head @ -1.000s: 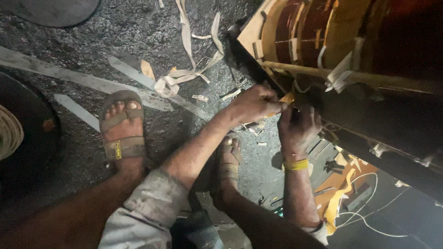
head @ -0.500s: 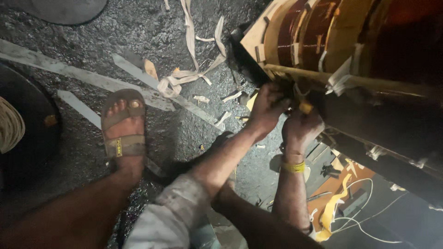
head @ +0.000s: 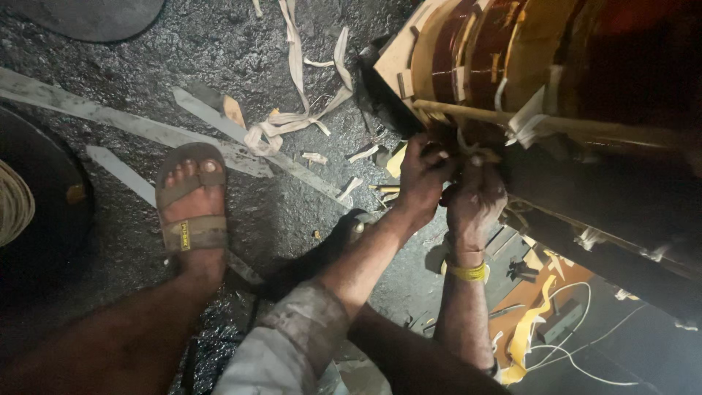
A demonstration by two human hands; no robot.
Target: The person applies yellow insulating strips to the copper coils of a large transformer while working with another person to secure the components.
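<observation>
A large wound coil (head: 512, 66) with brown and tan layers and pale tape ties fills the upper right. Both my hands are pressed together at its lower edge. My left hand (head: 423, 179), on the grey-sleeved arm, has its fingers closed around a pale tape strip (head: 468, 148) that comes off the coil. Right beside it, my right hand (head: 475, 196), with a yellow band on the wrist, pinches the same strip. The fingertips are partly hidden against the dark underside of the coil.
My sandalled foot (head: 191, 208) rests on the dark, gritty floor at left. Pale tape scraps (head: 292, 121) and long flat strips (head: 110, 117) lie about. A dark round object (head: 44, 212) sits at far left. Yellow and orange sheets with white wires (head: 556, 322) lie at lower right.
Both hands have moved up from below the coil to its lower edge and closed on the tape strip. The view has shifted slightly.
</observation>
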